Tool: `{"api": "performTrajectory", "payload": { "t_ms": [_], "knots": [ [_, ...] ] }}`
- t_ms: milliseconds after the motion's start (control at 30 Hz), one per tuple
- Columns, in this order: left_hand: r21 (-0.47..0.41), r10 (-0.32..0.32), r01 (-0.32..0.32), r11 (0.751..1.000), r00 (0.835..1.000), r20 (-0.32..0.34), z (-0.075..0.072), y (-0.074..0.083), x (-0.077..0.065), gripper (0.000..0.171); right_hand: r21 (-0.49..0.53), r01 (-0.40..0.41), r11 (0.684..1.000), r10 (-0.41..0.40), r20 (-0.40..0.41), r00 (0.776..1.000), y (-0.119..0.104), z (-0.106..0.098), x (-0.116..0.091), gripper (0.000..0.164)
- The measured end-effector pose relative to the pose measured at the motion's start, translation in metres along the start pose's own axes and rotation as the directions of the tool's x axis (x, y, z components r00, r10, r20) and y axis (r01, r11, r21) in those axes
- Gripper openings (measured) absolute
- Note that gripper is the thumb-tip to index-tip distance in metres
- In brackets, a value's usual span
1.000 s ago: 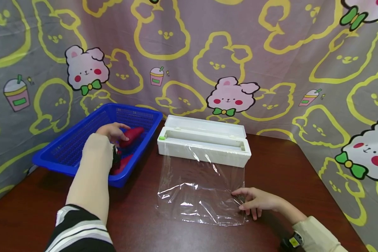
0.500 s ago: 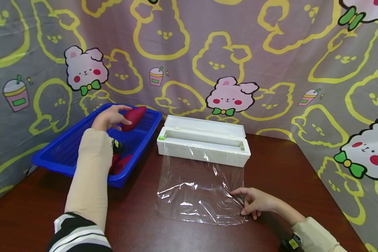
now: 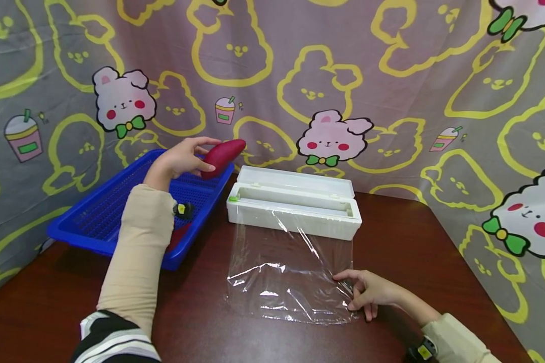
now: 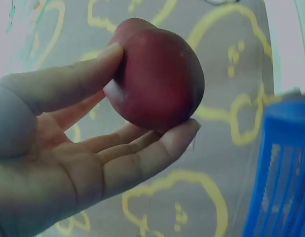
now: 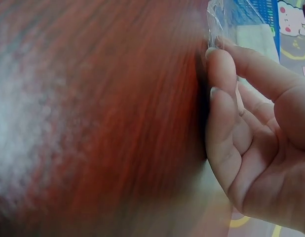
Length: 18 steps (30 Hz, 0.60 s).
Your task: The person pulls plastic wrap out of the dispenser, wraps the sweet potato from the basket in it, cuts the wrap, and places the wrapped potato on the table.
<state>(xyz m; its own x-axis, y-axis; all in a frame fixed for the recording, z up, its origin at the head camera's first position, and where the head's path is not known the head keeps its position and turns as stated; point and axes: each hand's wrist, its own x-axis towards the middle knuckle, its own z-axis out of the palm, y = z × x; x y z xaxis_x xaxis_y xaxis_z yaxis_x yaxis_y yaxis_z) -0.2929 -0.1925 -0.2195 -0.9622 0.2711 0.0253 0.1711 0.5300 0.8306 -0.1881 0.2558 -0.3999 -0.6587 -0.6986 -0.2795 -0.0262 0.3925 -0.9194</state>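
Observation:
My left hand (image 3: 181, 160) holds a tapered red sweet potato (image 3: 224, 156) between thumb and fingers, above the far right rim of the blue basket (image 3: 95, 212). In the left wrist view the sweet potato (image 4: 160, 79) shows end-on, with the thumb on one side and fingertips beneath. Clear plastic wrap (image 3: 286, 282) runs from a white wrap dispenser (image 3: 295, 222) and lies over the table, creased and shiny. At its near right corner my right hand (image 3: 368, 292) pinches the wrap's edge. The right wrist view shows the film (image 5: 216, 22) at the fingertips.
More red produce (image 3: 179, 237) lies in the basket, partly hidden by the left wrist. The dispenser's white lid (image 3: 295, 181) stands raised at the back. A patterned cloth (image 3: 254, 60) hangs behind the brown table (image 3: 200, 322).
My left hand has lifted the sweet potato up out of the basket and moved right with it. The right hand has stayed at the wrap's corner, its fingers drawing slightly closer together.

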Motion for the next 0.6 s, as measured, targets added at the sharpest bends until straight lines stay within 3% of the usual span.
{"api": "performTrajectory", "payload": {
  "t_ms": [333,467,600],
  "knots": [
    [-0.05,0.093,-0.088,0.995,0.989,0.112,0.042,0.019,0.005,0.063,-0.015,0.014,1.0,-0.014,0.009,1.0,0.003,0.0,0.001,0.063],
    [-0.05,0.153,-0.146,0.988,0.965,0.211,0.058,0.025,0.005,0.062,-0.019,0.004,1.0,-0.003,0.003,1.0,0.003,-0.001,0.0,0.063],
    [-0.022,0.19,-0.194,0.981,0.928,0.32,0.077,0.026,0.007,0.061,-0.015,0.014,1.0,-0.014,0.01,1.0,0.002,-0.002,0.0,0.063]
  ]
}}
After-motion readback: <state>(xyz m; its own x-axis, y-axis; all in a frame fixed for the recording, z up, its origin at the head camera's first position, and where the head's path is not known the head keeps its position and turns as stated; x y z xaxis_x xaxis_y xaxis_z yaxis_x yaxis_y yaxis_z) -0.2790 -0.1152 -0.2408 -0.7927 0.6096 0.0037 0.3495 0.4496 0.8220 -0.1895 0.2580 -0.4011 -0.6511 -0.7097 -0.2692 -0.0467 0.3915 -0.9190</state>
